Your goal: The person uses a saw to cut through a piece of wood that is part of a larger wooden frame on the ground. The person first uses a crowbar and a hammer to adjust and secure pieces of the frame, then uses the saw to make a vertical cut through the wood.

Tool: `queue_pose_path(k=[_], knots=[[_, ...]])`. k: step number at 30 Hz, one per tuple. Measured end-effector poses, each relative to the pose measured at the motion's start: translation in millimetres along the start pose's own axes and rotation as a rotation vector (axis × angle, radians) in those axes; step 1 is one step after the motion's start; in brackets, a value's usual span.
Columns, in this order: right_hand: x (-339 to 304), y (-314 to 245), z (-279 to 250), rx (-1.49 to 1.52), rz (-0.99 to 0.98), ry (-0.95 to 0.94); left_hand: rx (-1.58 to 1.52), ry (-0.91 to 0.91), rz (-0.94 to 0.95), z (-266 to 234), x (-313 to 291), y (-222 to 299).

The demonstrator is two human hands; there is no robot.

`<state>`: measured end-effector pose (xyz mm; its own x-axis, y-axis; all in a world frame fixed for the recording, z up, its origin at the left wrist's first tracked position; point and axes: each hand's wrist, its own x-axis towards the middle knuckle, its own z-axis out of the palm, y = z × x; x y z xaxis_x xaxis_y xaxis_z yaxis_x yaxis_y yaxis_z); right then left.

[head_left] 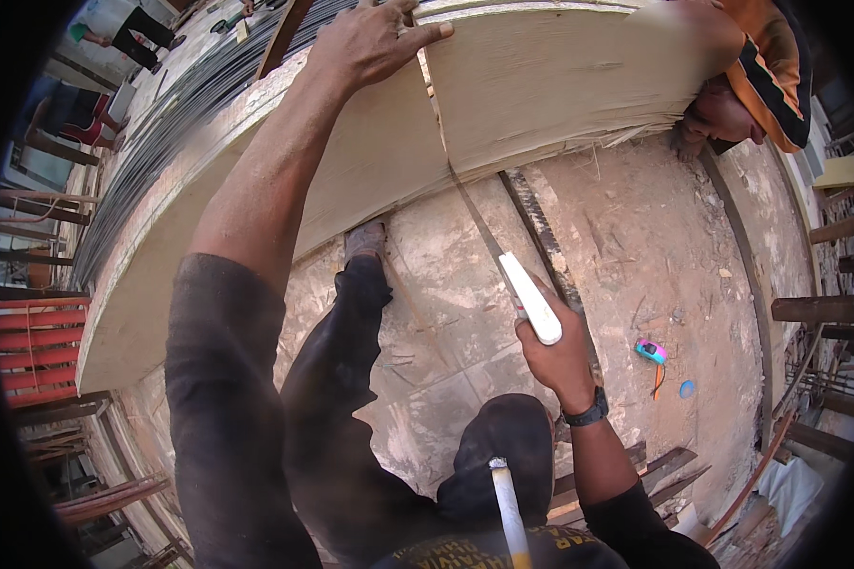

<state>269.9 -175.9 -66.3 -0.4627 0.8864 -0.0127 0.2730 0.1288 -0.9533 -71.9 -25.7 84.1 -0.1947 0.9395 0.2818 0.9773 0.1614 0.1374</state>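
Note:
A large pale plywood sheet (550, 85) stands on its edge across the upper part of the view. My left hand (375, 43) grips its top edge, thumb stretched along the wood and fingertips partly cut off by the frame. Lower right of it, my right hand (555, 346) is closed around the white handle of a handsaw (531, 299). The narrow saw blade slants up and away to the sheet, where a thin cut runs down from the top edge close to my left thumb. How deep the blade sits in the cut I cannot tell.
A co-worker in an orange and black shirt (764, 57) bends over the sheet's right end. On the dusty floor lie a pink and blue tape measure (650, 352) and a blue cap (686, 389). Steel rods (161, 152) lie behind the sheet; a cigarette (508, 507) juts up below.

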Motion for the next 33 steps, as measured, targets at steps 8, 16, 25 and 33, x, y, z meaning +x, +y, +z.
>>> queue_pose_path(k=[8, 16, 25, 33], knots=[[-12, -8, 0, 0.008, 0.108, -0.044, -0.038, -0.101, -0.056, -2, -2, -5], [75, 43, 18, -0.043, 0.112, 0.007, -0.061, -0.06, -0.031, -3, 11, 21], [25, 49, 16, -0.041, 0.031, 0.016, -0.103, -0.019, 0.009, 3, 14, -3], [-42, 52, 9, -0.036, -0.073, 0.025, -0.095, -0.006, 0.028, -6, 5, -11]])
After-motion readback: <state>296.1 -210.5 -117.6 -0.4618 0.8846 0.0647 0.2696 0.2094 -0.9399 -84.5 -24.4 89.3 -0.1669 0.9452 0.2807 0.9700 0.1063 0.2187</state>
